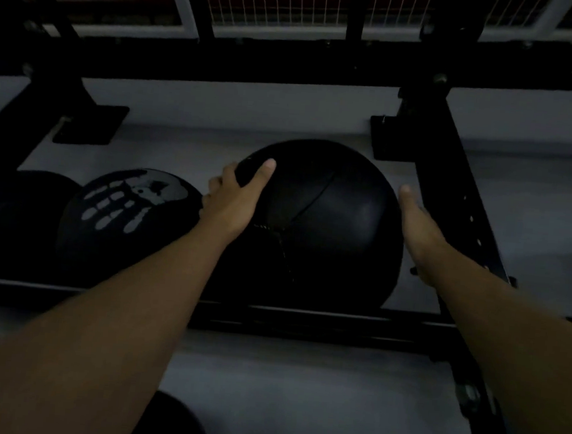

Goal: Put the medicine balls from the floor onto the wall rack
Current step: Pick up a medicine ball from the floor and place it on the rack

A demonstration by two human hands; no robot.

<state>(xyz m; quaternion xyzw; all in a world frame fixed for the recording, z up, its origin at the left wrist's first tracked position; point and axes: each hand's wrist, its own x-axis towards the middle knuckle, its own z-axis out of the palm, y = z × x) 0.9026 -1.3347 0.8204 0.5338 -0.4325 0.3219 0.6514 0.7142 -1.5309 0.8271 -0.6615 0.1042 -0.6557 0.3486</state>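
Note:
A large black stitched medicine ball (325, 220) rests between the rails of the black wall rack (304, 316). My left hand (236, 201) grips its upper left side, thumb on top. My right hand (417, 227) lies flat against its right side, fingers straight. To the left on the same rails sit a black ball with a pale handprint (131, 211) and a darker ball with green marks (7, 222).
The rack's right bracket (450, 195) slopes down beside my right hand, and a left bracket (63, 110) stands at the back. Part of another dark ball (172, 423) shows on the grey floor below. White window frames with wire mesh (277, 7) run along the top.

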